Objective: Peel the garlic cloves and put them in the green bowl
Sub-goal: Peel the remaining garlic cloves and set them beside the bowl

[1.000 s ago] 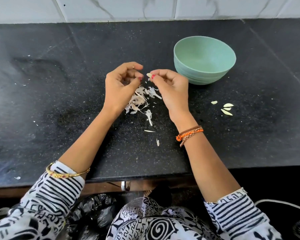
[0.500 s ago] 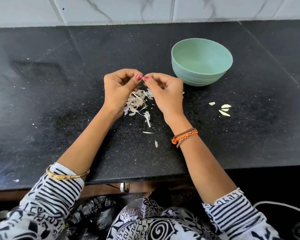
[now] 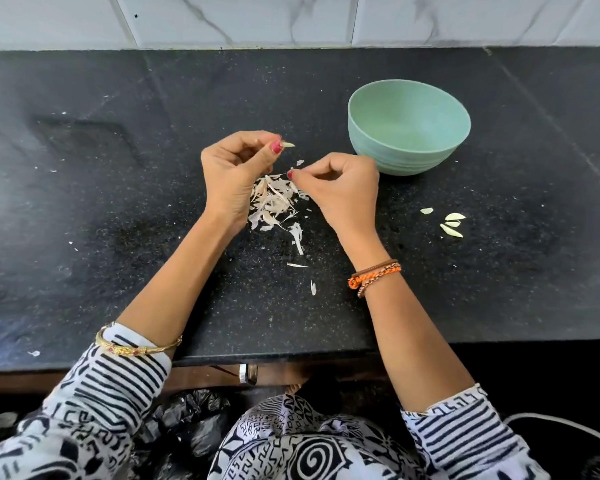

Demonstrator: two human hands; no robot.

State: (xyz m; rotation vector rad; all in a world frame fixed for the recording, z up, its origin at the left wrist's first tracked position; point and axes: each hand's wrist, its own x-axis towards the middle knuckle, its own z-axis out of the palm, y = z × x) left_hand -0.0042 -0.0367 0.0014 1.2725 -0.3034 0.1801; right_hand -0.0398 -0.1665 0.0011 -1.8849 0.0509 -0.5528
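On the black stone counter (image 3: 118, 202) before me, a heap of papery garlic skins (image 3: 274, 202) lies between my two hands, with a few loose scraps trailing toward the counter's near edge. To the right, well apart from the heap, sit several small pale garlic pieces (image 3: 451, 224). Beyond my right hand stands the green bowl (image 3: 408, 126); I see nothing inside it. My left hand (image 3: 236, 174) is curled, pinching a small pale garlic clove (image 3: 288, 145) at its fingertips, only the pointed end showing. My right hand (image 3: 340, 192) is curled too, pinching a thin strip of skin (image 3: 280, 174) above the heap. Whether the clove is fully bare is hard to make out.
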